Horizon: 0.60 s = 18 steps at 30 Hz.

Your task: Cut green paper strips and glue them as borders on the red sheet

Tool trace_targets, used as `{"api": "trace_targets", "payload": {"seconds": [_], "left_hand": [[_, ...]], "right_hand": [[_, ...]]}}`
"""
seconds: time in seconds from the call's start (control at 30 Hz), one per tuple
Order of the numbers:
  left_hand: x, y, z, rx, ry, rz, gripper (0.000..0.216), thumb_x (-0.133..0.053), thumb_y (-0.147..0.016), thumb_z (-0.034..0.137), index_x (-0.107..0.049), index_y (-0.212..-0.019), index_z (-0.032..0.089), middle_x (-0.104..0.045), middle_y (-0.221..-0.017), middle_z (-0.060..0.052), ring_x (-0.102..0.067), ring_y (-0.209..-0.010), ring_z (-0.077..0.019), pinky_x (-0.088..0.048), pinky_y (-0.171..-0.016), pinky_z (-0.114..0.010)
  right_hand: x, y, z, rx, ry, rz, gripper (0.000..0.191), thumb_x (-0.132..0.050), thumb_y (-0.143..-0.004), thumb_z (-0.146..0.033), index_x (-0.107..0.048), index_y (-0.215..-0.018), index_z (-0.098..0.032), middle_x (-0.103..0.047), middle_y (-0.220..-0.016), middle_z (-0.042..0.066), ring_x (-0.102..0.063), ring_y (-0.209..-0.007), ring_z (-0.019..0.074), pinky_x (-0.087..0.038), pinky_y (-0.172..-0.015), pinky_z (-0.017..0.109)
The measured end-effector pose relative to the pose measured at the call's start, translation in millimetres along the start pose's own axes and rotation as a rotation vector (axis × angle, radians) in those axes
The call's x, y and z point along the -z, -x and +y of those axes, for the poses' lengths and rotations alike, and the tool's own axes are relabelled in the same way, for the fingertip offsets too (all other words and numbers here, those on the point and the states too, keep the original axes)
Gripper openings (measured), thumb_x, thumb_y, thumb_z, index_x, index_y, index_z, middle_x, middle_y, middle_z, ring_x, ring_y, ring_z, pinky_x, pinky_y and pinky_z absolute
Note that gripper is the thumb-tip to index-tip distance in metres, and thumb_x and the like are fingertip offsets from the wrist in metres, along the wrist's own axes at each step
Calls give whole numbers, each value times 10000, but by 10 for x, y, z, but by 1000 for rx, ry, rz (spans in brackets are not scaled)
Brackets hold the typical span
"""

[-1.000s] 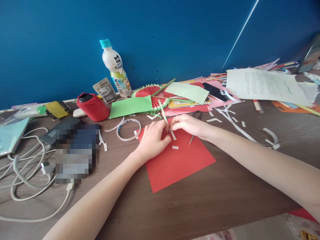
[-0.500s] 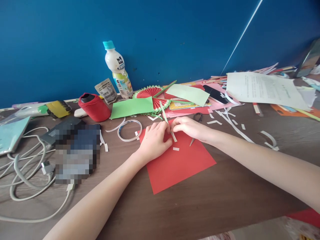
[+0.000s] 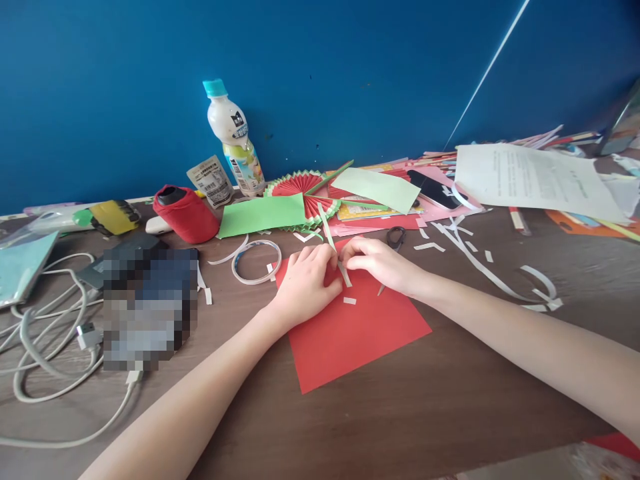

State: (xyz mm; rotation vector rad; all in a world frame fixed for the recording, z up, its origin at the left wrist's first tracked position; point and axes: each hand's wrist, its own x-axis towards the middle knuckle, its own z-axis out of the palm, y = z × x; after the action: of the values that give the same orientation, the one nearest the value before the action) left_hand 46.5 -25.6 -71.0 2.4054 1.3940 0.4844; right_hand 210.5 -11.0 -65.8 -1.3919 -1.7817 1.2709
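A sheet of red paper (image 3: 357,340) lies on the brown table, partly under both hands. A narrow pale green paper strip (image 3: 326,227) runs lengthwise between my hands, its near end over the red sheet. My left hand (image 3: 307,283) rests on the sheet with fingers curled, thumb and forefinger closed at the strip. From the other side, my right hand (image 3: 380,265) pinches the strip; its fingertips are partly hidden. A small white piece (image 3: 349,301) lies on the red sheet below the strip. Beneath my right wrist are scissors (image 3: 396,238), only the handle and tip showing.
A roll of white tape (image 3: 257,262) lies left of the sheet. Behind are a red-green pleated paper fan (image 3: 285,187), green paper (image 3: 263,215) and a bottle (image 3: 235,137). A phone (image 3: 155,307) with cables sits left. White scraps (image 3: 500,280) lie right.
My hands stay at the strip, with my right fingers slightly more bent. The whole view has shifted slightly; nothing has been taken up or put down.
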Motion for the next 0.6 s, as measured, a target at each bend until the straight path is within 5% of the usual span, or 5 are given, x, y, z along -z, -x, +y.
{"api": "trace_targets", "payload": {"seconds": [0.6], "left_hand": [[-42,-16,-15,-9,-12,11,191,-497,-777,318,-334,-760,219,-514,-863,5,-463,-889,-194,-332,-769,-339]], "right_hand": [[128,14,-55,-58,-126,-143,92,-557,-643,-254,-544,-594,-178,-518,-874,17,-475,-923,196,-288,-872,344]]}}
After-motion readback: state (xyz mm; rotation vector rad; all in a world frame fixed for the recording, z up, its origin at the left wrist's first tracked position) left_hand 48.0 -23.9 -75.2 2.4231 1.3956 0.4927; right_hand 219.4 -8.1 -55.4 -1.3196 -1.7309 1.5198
